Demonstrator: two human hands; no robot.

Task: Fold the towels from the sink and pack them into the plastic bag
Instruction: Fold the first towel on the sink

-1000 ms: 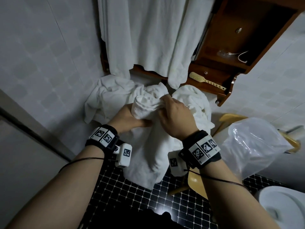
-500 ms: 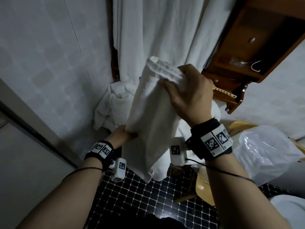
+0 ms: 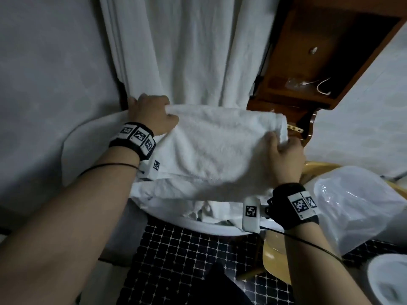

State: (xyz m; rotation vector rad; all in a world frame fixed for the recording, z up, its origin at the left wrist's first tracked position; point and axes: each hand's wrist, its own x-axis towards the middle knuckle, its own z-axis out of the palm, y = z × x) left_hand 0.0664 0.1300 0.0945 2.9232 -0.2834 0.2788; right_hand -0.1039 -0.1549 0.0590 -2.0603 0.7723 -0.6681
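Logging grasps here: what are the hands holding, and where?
One white towel, stretched between them: the left hand grips its top left corner, the right hand its top right corner.

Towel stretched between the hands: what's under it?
The held towel covers most of the sink; below its lower edge, crumpled white towel shows inside the rim. The rest is hidden.

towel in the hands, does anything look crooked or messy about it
Slightly. The towel is stretched between the left hand and the right hand, but its right end is bunched in the pinch and the lower layers hang staggered, edges not aligned. Another crumpled towel lies in the sink below.
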